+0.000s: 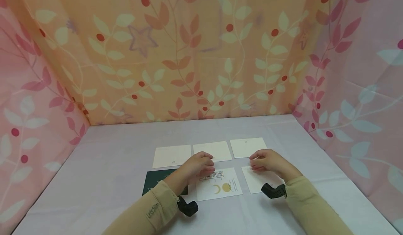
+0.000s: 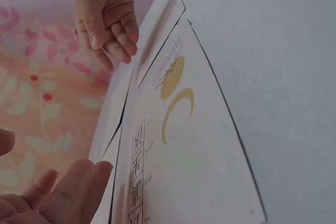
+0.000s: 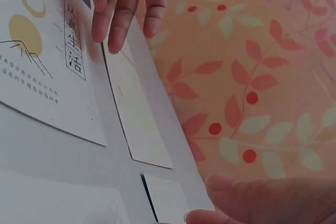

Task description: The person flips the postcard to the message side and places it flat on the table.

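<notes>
My left hand [image 1: 199,164] hovers over a white printed card [image 1: 234,189] bearing a yellow sun, a crescent moon and boxed characters. Its fingers are loosely bent and hold nothing. Left of that card, a dark green card [image 1: 157,179] lies partly under my left forearm. My right hand [image 1: 271,162] is above a white card [image 1: 252,184] at the right of the near row, covering part of it, with relaxed fingers and nothing in them. The left wrist view shows both hands apart, the right hand [image 2: 107,22] with its palm turned inward.
Three pale cards form the far row: a left one [image 1: 171,156], a middle one [image 1: 220,152] and a right one [image 1: 247,148]. All lie flat on a white-covered table [image 1: 110,165]. Leaf-patterned curtains [image 1: 201,53] enclose the back and both sides.
</notes>
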Motion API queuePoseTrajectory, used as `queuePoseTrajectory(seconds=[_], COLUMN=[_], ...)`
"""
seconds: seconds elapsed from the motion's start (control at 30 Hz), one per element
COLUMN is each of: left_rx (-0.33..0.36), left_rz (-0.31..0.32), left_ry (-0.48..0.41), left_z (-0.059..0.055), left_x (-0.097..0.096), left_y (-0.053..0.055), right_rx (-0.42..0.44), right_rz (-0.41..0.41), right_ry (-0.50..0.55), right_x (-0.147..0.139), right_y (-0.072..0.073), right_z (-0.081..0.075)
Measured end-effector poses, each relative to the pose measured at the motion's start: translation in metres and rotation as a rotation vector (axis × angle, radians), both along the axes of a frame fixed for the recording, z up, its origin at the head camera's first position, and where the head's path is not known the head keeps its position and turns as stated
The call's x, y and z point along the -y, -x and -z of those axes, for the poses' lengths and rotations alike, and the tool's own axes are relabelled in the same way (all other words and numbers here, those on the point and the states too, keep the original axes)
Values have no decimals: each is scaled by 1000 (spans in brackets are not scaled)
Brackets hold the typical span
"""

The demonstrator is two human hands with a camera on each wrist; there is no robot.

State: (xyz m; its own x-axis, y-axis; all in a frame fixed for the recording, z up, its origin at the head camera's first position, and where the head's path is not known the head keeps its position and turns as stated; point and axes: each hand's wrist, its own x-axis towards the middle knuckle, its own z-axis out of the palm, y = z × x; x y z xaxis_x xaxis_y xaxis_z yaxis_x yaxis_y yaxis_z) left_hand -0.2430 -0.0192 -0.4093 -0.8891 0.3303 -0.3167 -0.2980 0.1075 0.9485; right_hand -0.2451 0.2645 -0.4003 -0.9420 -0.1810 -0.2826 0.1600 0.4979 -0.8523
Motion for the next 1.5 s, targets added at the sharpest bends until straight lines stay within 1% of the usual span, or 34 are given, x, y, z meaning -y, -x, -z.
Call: queuePoseTrajectory(seconds=[0.23, 0.37, 0.5, 0.63, 0.8, 0.97, 1.17, 1.27, 1.5], left_rx=[-14, -30, -32, -35, -20, 2, 15, 31, 64], left_rz=[-18, -22, -27, -22, -27, -42, -51, -52, -25], left_ry=[47, 76, 81, 72, 48, 35, 24, 1, -47], left_z=[1, 2, 4, 4, 4, 5, 6, 6, 4], left_x=[18, 27, 37, 47, 57, 64, 68, 69, 71], left_y=[0, -2, -5, -10, -15, -18, -21, -21, -23], right_rx=[-2, -3, 9, 23, 37, 38, 26, 25, 17], right_rz=[-19, -40, -36, -20, 3, 4, -34, -35, -39], right_ry=[45, 73, 73, 45, -1, -3, 18, 18, 11], right_x=[13, 18, 24, 31, 37, 40, 42, 43, 46], right_y=[0, 1, 1, -2, -5, -4, -5, -5, -7], right_z=[4, 7, 9, 9, 11, 15, 17, 18, 18])
